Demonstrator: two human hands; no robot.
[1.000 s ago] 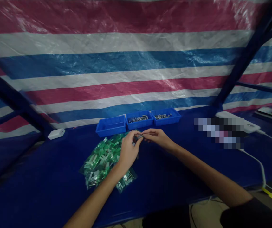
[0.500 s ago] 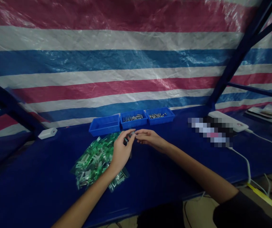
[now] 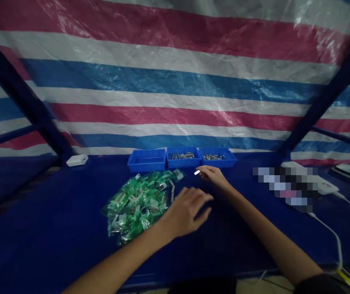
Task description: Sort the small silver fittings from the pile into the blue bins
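Note:
My right hand [image 3: 213, 176] pinches a small, flat, shiny piece [image 3: 197, 172] between thumb and fingertips, just in front of the blue bins. Its exact kind is too small to make out. My left hand [image 3: 185, 212] is over the table, fingers and thumb apart, with nothing visible in it. Beside it lies a heap of clear plastic packets [image 3: 138, 204] with green and whitish pieces inside; my left wrist and forearm cover part of its edge. A narrow light strip [image 3: 172, 194] lies at the heap's right side.
Along the back stand an unfilled blue bin [image 3: 147, 166], a middle bin [image 3: 183, 163] of metal cylinders and a right bin [image 3: 219, 162] of small metal parts. A white adapter [image 3: 77, 160] sits far left. At right are a white power unit [image 3: 323, 185] and cable [image 3: 331, 230].
My hands were together and have come apart. The left has opened and moved down and right; the right has moved away rightward with the shiny piece. The camera view has shifted.

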